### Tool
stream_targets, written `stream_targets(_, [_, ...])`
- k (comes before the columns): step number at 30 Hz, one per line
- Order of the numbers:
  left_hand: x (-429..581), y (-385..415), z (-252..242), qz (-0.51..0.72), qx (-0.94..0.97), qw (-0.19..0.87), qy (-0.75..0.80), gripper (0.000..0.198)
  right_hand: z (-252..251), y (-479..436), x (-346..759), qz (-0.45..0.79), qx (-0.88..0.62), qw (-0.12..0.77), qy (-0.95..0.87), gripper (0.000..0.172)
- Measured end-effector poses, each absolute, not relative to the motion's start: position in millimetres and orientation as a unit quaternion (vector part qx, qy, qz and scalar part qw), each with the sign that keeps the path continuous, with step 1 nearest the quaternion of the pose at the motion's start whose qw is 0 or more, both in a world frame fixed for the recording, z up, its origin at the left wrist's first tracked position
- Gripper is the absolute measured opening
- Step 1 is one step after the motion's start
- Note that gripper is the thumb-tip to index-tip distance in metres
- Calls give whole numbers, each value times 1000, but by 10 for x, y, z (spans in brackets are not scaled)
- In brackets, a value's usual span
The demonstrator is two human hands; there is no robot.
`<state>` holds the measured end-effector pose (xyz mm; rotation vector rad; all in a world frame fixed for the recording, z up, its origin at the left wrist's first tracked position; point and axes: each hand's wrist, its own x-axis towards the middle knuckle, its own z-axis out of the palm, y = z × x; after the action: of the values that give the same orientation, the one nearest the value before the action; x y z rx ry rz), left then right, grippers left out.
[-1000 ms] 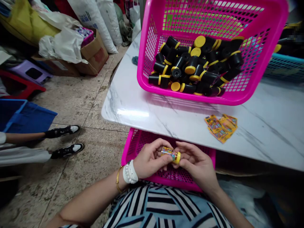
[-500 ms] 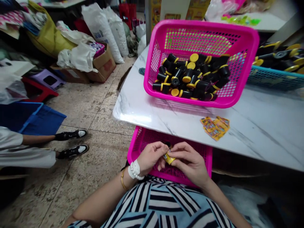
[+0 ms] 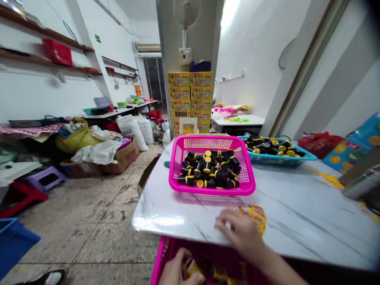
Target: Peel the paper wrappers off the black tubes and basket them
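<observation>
My left hand (image 3: 178, 271) is over the lower pink basket (image 3: 160, 259), its fingers closed round a small black and yellow piece (image 3: 193, 269). Above the white marbled table, my right hand (image 3: 242, 231) is raised with curved fingers, beside the orange printed cards (image 3: 257, 217); it partly covers them, and blur hides whether it touches one. Black cylinders with yellow caps (image 3: 208, 168) fill the upper pink basket (image 3: 212, 191) on the table. More dark and yellow pieces lie in the lower basket.
A blue basket (image 3: 276, 160) of similar cylinders stands at the right on the table (image 3: 285, 213). Beyond it are a red bag (image 3: 319, 145) and a blue box (image 3: 353, 152). Yellow cartons (image 3: 179, 93) are stacked behind. At the lower left are a blue bin (image 3: 18, 245) and a person's shoe (image 3: 53, 277).
The view has tilted up, showing more of the room. My right hand has left the yellow piece and moved up over the table to the cards. My left hand still holds a piece over the lower basket.
</observation>
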<state>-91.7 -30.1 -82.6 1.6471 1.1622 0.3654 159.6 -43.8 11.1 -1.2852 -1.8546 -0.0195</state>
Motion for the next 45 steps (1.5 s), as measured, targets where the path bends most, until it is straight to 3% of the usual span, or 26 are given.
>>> stream_targets(1, [-934, -306, -759, 136, 722, 446, 511, 44, 265, -283, 1750, -63, -557, 406, -722, 19])
stream_targets(4, [-920, -372, -517, 114, 781, 298, 536, 50, 559, 200, 2171, -70, -626, 381, -677, 19])
stream_targets(8, [-758, -471, -167, 102, 823, 325, 454, 42, 609, 637, 2419, -18, -665, 320, -674, 42])
stream_targets(11, [-464, -463, 87, 130, 862, 325, 366, 38, 605, 788, 2391, 36, -664, 299, -685, 33])
stream_targets(13, [-148, -370, 210, 152, 889, 291, 318, 39, 624, 833, 2352, 62, -666, 313, -674, 32])
stream_targets(15, [233, -202, 265, 175, 899, 264, 303, 39, 648, 815, 2333, 86, -666, 344, -656, 41])
stream_targets(18, [770, 115, 223, 154, 893, 235, 352, 30, 642, 620, 2363, 125, -654, 408, -625, 59])
stream_targets(21, [1089, 335, 97, 140, 891, 233, 364, 19, 533, 236, 2441, 155, -638, 474, -586, 63])
stream_targets(25, [1144, 396, -28, 152, 891, 236, 358, 14, 309, -327, 2498, 237, -573, 616, -485, 43])
stream_targets(29, [885, 447, -37, 180, 881, 241, 364, 16, 158, -643, 2405, 245, -574, 656, -425, 31])
stream_targets(33, [378, 513, -3, 236, 854, 231, 402, 15, 66, -656, 2201, 223, -605, 608, -464, 29])
stream_targets(35, [104, 490, 35, 291, 823, 250, 418, 10, 12, -580, 2094, 155, -625, 556, -525, 28])
stream_targets(40, [-379, 270, 148, 275, 702, 465, 464, 14, -126, -405, 1896, -16, -636, 410, -654, 12])
stream_targets(45, [-526, 67, 192, 290, 680, 501, 449, 11, 11, -612, 1687, -77, -625, 448, -635, 19])
